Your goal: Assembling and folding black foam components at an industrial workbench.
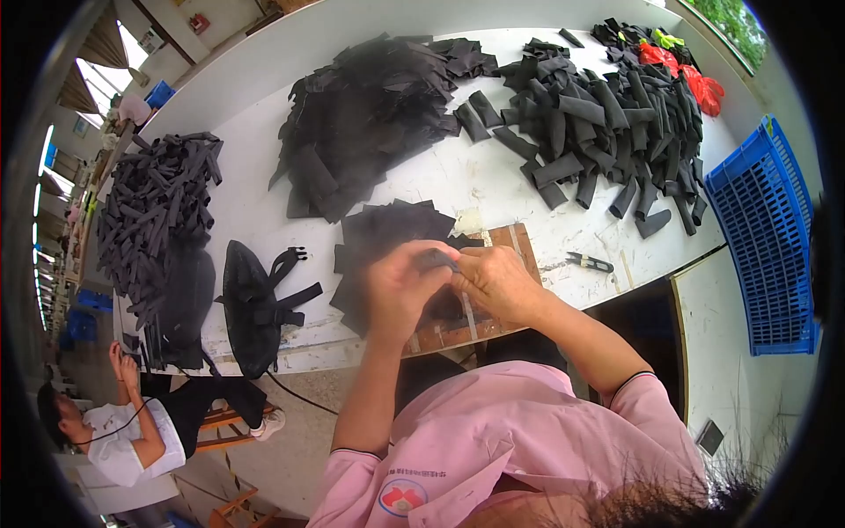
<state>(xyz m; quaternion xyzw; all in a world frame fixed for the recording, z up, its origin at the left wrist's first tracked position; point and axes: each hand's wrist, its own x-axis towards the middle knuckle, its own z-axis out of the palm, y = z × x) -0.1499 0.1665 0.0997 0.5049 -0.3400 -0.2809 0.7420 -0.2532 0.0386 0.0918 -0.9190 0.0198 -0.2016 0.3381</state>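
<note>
Close together over the near middle of the table, my left hand [400,286] and my right hand [497,280] grip a small black fabric piece [433,259] between them. The fingers of both hands are closed on it. It looks rolled or folded, and much of it is hidden by my fingers. Beneath and behind my left hand lies a stack of flat black fabric pieces [387,227]. A brown wooden board [518,242] with pale strips sits under my right hand at the table's front edge. Just right of the board rest small thread snips [590,262].
A large heap of flat black fabric [352,114] lies behind my hands. Black tubular pieces [598,119] pile up at the right, near red plastic bags [702,90]. More black pieces [163,198] and a strapped black item [251,304] lie left. A blue crate [766,238] stands right; a person sits lower left.
</note>
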